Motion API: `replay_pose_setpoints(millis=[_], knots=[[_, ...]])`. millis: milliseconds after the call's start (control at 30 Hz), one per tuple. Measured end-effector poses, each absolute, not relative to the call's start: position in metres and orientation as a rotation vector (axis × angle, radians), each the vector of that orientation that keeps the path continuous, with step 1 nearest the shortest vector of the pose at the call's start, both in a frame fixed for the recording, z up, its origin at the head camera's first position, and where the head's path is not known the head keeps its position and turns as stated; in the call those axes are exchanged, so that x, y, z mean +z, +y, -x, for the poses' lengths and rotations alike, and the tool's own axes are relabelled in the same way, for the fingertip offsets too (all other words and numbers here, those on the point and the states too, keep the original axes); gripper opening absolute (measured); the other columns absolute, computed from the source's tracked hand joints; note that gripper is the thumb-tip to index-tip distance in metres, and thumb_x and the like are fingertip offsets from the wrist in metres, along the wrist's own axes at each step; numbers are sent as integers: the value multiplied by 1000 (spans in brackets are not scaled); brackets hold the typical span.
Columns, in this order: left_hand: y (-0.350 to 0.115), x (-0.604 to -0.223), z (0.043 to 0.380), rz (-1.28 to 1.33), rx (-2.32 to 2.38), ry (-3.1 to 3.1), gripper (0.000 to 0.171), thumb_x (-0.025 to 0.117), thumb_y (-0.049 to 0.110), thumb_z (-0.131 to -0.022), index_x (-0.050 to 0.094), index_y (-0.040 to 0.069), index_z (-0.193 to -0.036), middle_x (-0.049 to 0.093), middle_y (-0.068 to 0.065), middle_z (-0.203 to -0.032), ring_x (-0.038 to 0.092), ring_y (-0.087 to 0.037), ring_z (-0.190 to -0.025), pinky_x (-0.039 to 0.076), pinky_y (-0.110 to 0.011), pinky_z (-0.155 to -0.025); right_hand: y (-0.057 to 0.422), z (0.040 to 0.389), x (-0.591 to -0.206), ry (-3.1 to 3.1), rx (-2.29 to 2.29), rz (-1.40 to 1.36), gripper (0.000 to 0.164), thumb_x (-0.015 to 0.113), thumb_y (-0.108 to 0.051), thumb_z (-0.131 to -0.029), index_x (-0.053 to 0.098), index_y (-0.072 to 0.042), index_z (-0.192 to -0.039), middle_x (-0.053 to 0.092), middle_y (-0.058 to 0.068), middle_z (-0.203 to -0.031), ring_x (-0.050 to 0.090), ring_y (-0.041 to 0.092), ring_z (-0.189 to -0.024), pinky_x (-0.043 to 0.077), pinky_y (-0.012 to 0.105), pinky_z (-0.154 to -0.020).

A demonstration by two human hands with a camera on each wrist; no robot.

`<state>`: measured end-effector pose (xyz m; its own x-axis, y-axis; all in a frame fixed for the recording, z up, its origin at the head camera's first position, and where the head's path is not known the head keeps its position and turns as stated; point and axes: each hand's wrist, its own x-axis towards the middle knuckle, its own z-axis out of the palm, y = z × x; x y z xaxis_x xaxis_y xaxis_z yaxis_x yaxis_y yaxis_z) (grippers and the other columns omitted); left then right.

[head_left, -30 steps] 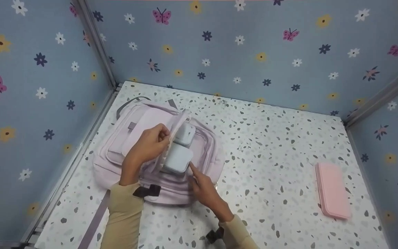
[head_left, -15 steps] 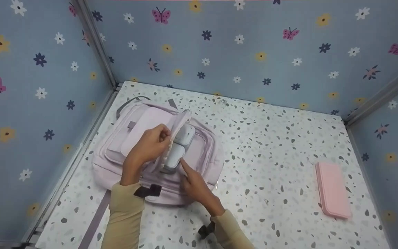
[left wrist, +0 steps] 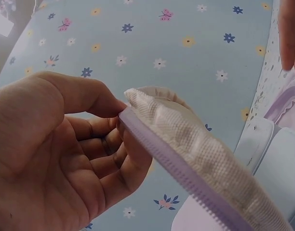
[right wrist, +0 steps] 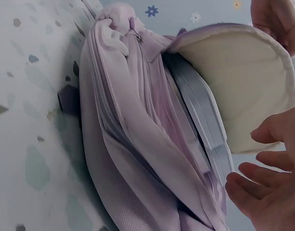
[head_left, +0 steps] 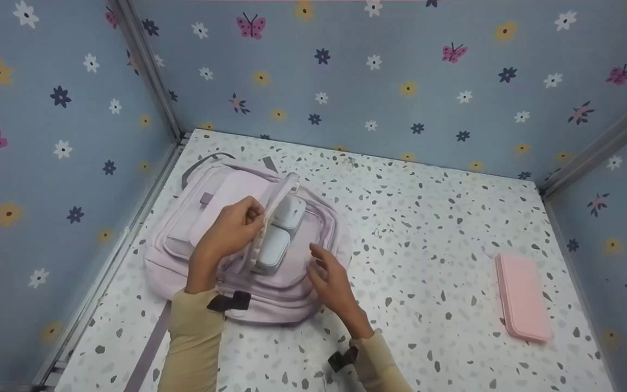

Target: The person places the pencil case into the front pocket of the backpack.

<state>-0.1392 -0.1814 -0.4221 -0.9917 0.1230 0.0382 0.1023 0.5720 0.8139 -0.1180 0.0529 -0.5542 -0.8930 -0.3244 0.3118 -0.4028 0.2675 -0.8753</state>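
Note:
A lilac backpack (head_left: 177,228) lies on the speckled table, its front pocket unzipped. My left hand (head_left: 235,226) pinches the zippered edge of the pocket flap (left wrist: 167,159) between thumb and fingers and holds it raised. Two pale blue-grey cases with rounded corners sit in the pocket: a nearer case (head_left: 274,247) and a farther case (head_left: 290,212), both partly under the flap. To the right of the nearer case, my right hand (head_left: 332,280) hovers over the pocket with relaxed, slightly bent fingers and holds nothing. In the right wrist view its fingertips are near the cases' edge.
A pink rectangular case (head_left: 523,298) lies on the right side of the table (head_left: 422,245). Blue flowered panels (head_left: 346,81) enclose the table at the back and both sides. A mauve strap (head_left: 147,348) trails from the backpack toward the front edge.
My right hand first pushed the nearer case leftward, farther under the flap, then drew back to the right, off it. My left hand keeps its grip on the flap.

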Motion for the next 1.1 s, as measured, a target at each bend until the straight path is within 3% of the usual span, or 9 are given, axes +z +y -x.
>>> replay_pose_setpoints(millis=[467,700,933,1100], knots=[[-184,-423,137,-224,1455,2726,11,50,10,-94,56,1,-99,58,-8,-84,53,-17,-75,44,-27,-66,90,127,-551,-2461,1656,-491,42,59,-6,-93,49,-1,-133,54,19,-133,54,30,-123,44,40,-102],[-186,-424,136,-228,1467,2708,12,50,10,-95,56,1,-99,57,-8,-84,52,-17,-72,45,-27,-63,97,123,-536,-2459,1676,-390,43,59,0,-91,48,8,-132,53,27,-131,52,39,-122,42,49,-102],[-186,-424,136,-210,1471,2703,11,50,10,-94,55,1,-99,58,-8,-84,53,-15,-70,46,-27,-63,113,130,-554,-2459,1632,-312,45,64,-10,-91,51,-4,-133,56,15,-132,54,29,-122,44,39,-103],[-186,-425,137,-215,1488,2702,11,50,8,-93,56,0,-98,58,-9,-83,53,-14,-69,46,-26,-63,125,131,-554,-2482,1568,-269,45,64,-14,-91,51,-7,-134,56,11,-132,55,25,-122,44,35,-103]])
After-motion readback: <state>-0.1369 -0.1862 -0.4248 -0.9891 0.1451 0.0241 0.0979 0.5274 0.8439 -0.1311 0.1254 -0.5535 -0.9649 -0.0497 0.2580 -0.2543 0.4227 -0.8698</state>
